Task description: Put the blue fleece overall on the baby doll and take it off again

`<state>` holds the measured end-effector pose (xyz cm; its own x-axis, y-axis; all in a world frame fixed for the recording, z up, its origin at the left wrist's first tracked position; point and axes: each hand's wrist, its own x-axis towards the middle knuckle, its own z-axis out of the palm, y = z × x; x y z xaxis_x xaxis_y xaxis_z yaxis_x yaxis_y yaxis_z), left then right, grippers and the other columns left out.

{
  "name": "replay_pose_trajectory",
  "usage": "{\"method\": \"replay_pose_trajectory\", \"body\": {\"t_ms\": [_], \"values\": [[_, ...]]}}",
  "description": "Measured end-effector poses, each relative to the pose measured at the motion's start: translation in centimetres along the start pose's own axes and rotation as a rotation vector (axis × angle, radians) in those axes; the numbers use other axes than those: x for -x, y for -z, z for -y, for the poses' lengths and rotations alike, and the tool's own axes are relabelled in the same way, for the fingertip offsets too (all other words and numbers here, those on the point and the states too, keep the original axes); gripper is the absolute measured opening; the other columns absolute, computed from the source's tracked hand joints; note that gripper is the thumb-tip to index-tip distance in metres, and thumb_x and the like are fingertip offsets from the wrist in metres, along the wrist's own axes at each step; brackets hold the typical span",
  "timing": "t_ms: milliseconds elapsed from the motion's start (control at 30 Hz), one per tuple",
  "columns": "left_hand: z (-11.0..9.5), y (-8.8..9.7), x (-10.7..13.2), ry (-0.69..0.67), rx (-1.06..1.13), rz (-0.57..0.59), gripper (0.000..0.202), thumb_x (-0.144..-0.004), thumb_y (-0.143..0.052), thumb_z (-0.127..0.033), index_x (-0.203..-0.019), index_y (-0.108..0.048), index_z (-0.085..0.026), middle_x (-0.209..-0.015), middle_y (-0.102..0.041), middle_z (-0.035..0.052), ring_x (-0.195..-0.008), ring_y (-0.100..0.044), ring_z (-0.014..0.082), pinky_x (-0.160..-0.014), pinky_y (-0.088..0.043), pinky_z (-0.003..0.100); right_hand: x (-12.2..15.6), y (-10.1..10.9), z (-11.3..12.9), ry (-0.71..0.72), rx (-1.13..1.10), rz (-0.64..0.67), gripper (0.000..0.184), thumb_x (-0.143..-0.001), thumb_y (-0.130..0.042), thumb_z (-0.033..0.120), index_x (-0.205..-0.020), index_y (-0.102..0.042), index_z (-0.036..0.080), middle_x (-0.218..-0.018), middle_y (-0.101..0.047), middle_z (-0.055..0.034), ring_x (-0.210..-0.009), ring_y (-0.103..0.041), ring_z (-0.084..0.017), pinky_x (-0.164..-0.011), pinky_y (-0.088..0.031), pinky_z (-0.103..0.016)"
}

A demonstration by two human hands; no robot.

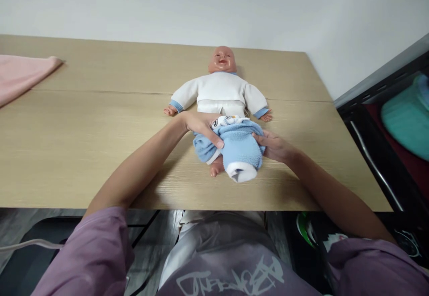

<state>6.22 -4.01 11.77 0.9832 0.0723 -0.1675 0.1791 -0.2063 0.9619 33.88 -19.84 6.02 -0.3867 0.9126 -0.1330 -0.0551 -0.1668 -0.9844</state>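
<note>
A: Where are the pants [241,146]?
B: Between the two hands, bunched over the doll's lower body. One leg hangs toward the person, its long axis running nearly straight from the gap between the hands to the near edge of the table [100,153].

A: And how do the hands stand?
B: Both are closed on the cloth. The left hand [205,127] has its thumb across the front, other fingers hidden; the right hand [275,147] pinches the opposite side.

A: Which hand is nearer the foot [216,167]?
B: The left. The foot pokes out just on the near side of that thumb, below one pants leg. The other leg's white cuff [250,173] gapes open between the hands, with no foot showing there.

A: What stands in the way?
B: The bunched cloth itself; it hides the doll's other leg, so I can't tell how that one lies.

A: Anything farther out?
B: Beyond both hands, the doll [222,59] lies head away, in a white top [219,86]. A pink cloth [27,74] is well left of the left hand; a teal item [407,112] sits well right of the right hand, off the table.
</note>
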Motion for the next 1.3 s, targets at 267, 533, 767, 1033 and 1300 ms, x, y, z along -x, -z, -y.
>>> {"method": "replay_pose_trajectory", "body": {"t_ms": [267, 533, 767, 1033, 1300], "values": [[-0.6, -0.6, 0.3, 0.073, -0.041, 0.039, 0.066, -0.095, -0.098, -0.053, -0.139, -0.081, -0.007, -0.138, -0.094, 0.0138, -0.137, -0.081, 0.0361, -0.133, -0.063, 0.051, 1.0, 1.3, 1.2, -0.022, 0.049, 0.437, 0.066, -0.096, -0.102, 0.079, -0.12, -0.087, 0.019, -0.102, -0.082, -0.0054, -0.083, -0.073, -0.019, -0.076, -0.066, -0.028], [-1.0, -0.7, -0.1, 0.027, -0.015, 0.121, 0.083, -0.083, -0.114, -0.063, -0.14, -0.086, -0.009, -0.108, -0.094, 0.0097, -0.102, -0.083, 0.0296, -0.101, -0.075, 0.041, 0.6, -0.9, 0.1, 0.101, -0.007, 0.081, 0.068, -0.102, -0.088, 0.092, -0.116, -0.083, 0.026, -0.105, -0.082, -0.0072, -0.099, -0.081, -0.028, -0.095, -0.075, -0.043], [0.0, 0.0, -0.2, -0.006, -0.06, 0.09, 0.091, -0.077, -0.117, -0.067, -0.149, -0.087, -0.019, -0.102, -0.092, 0.0049, -0.088, -0.084, 0.0276, -0.095, -0.075, 0.037, 1.0, -0.7, 2.1, 0.055, 0.151, 0.284, 0.074, -0.09, -0.104, 0.083, -0.126, -0.082, 0.023, -0.099, -0.082, -0.0057, -0.088, -0.081, -0.027, -0.083, -0.075, -0.043], [-0.4, -1.0, -0.4, -0.01, -0.008, -0.008, 0.098, -0.074, -0.111, -0.073, -0.155, -0.087, -0.024, -0.118, -0.094, 0.0104, -0.122, -0.088, 0.0382, -0.112, -0.075, 0.047, -0.3, -0.2, -0.1, 0.233, 0.129, -0.195, 0.067, -0.088, -0.108, 0.069, -0.133, -0.08, 0.029, -0.124, -0.087, -0.0073, -0.115, -0.085, -0.033, -0.106, -0.076, -0.049], [-0.4, -1.4, -0.7, -0.03, 0.004, 0.012, 0.08, -0.081, -0.113, -0.06, -0.149, -0.089, -0.023, -0.11, -0.094, 0.0068, -0.111, -0.089, 0.0334, -0.113, -0.075, 0.046, -0.5, -0.5, -1.3, 0.337, 0.285, -0.266, 0.05, -0.098, -0.096, 0.052, -0.137, -0.074, 0.03, -0.123, -0.083, -0.0059, -0.113, -0.08, -0.03, -0.104, -0.073, -0.044]]}}
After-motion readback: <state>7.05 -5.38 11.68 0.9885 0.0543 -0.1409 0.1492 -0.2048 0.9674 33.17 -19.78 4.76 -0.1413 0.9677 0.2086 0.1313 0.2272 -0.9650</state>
